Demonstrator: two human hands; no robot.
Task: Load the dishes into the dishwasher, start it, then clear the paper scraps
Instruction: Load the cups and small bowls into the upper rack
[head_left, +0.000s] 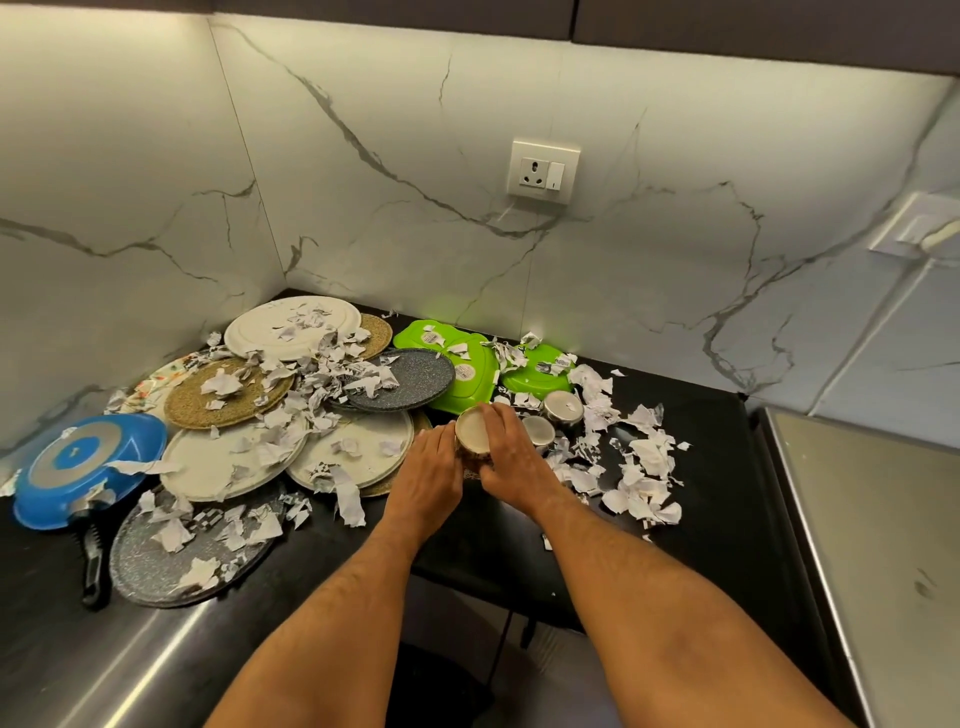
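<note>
Dark corner desk (675, 519) strewn with plates and paper scraps (644, 467): both hands, left (428, 475) and right (511, 462), grip an upturned cup (474, 431) at mid-desk, presumably lifting it for loading.

Two bare forearms in head view, entering from bottom edge. No sleeves visible up to frame edge. Fine dark hair along both forearms, denser toward wrists. Left hand (428, 470): bare, no glove, no ring or watch seen on visible side. Right hand (511, 457): bare, no glove, no wristband. Knuckles and tendons showing on backs of both hands. Fingernails too small to judge. Wide-angle lens stretches forearms near bottom edge.
</note>
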